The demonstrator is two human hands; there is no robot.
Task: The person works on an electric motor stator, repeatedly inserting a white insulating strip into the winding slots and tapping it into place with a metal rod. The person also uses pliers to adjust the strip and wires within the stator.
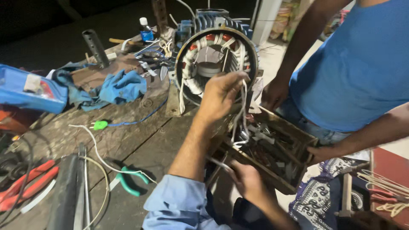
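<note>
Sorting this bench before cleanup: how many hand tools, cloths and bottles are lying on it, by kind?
Green-handled pliers: 1
Red-handled cutters: 1
Blue cloth: 1
Blue-liquid bottle: 1
Total: 4
Small tools behind the cloth are too cluttered to count.

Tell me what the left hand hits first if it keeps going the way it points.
Probably the stator: the left hand, pinching white leads, points up into its windings. Depth is unclear.
</note>
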